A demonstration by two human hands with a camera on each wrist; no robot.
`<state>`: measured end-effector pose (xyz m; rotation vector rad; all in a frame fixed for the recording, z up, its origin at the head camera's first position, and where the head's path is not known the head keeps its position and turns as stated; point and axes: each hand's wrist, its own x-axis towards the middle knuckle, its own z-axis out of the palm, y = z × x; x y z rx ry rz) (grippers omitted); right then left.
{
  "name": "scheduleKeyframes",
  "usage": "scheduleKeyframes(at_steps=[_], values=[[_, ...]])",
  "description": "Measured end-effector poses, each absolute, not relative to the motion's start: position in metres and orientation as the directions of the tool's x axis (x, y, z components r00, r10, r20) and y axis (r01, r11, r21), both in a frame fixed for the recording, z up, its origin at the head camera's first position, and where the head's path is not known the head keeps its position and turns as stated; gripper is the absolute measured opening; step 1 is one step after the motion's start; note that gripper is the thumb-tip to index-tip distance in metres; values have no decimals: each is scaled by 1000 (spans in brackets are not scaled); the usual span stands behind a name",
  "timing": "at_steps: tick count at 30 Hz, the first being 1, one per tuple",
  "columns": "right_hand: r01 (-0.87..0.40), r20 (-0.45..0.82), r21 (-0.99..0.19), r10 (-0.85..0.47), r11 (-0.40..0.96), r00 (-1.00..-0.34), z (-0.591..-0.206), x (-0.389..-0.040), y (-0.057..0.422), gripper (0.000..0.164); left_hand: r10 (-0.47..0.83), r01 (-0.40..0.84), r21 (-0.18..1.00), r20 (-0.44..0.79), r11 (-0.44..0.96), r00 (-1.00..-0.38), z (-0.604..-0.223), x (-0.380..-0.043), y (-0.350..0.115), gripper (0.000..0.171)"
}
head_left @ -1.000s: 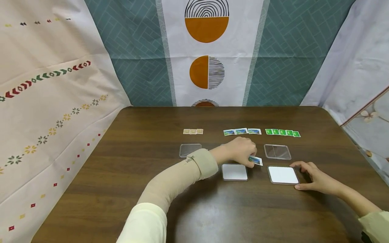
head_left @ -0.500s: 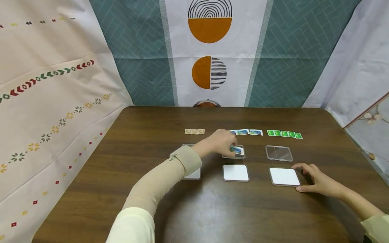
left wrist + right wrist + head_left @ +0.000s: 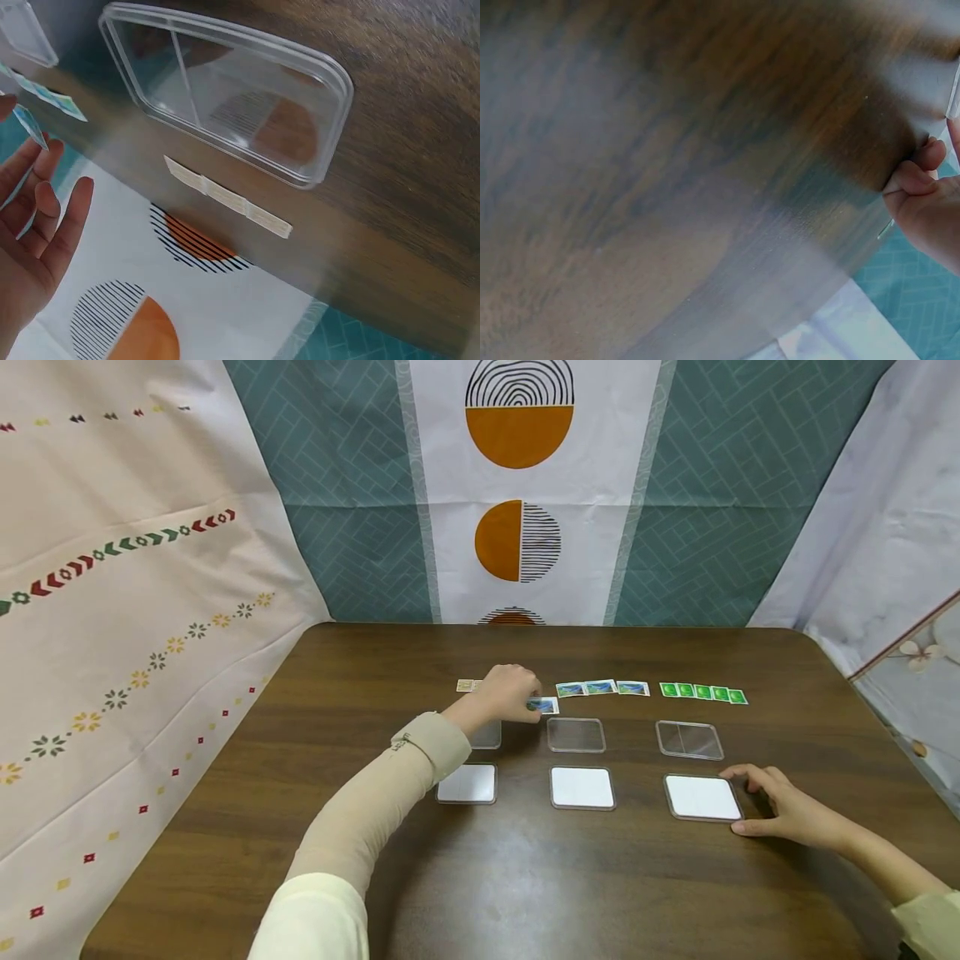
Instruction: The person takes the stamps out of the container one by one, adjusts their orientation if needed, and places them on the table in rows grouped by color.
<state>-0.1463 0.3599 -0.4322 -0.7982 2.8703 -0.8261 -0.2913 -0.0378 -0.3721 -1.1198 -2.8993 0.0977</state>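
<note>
My left hand (image 3: 504,693) pinches a small blue landscape stamp (image 3: 547,705) between thumb and fingertips, just behind the clear plastic tray (image 3: 575,735) in the middle. In the left wrist view the other fingers are spread and the held stamp (image 3: 28,126) hangs at the fingertips. My right hand (image 3: 791,810) grips the near right plastic case with its white face (image 3: 702,797), index finger and thumb at its right-hand corners. Only part of that case's edge (image 3: 955,94) shows in the right wrist view. A row of tan stamps (image 3: 225,199) lies behind the left clear tray (image 3: 247,112).
Three blue stamps (image 3: 600,687) lie in a row at the back, with a row of several green stamps (image 3: 702,692) to their right. Another clear tray (image 3: 689,740) stands at the right. Two more white-faced cases (image 3: 582,787) lie in the front row.
My left hand has carried the blue stamp left and back, from near the middle white case, over the middle clear tray, to behind it. My right hand has stayed at the right case.
</note>
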Motion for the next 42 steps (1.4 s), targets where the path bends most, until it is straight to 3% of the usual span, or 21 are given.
scheduleKeyframes(at_steps=[15,32,42], values=[[-482,114,-502,-497,718,-860,-432,-148,359,66,572,570,-89,2,817,-820,-380,-323,-36,31],[-476,112,-499,-491,724,-864,-433,-148,360,66,546,547,-77,-44,833,-837,-393,-337,-20,43],[-459,87,-508,-487,728,-869,-432,-146,360,66,505,509,-49,-74,859,-860,-392,-337,-16,38]])
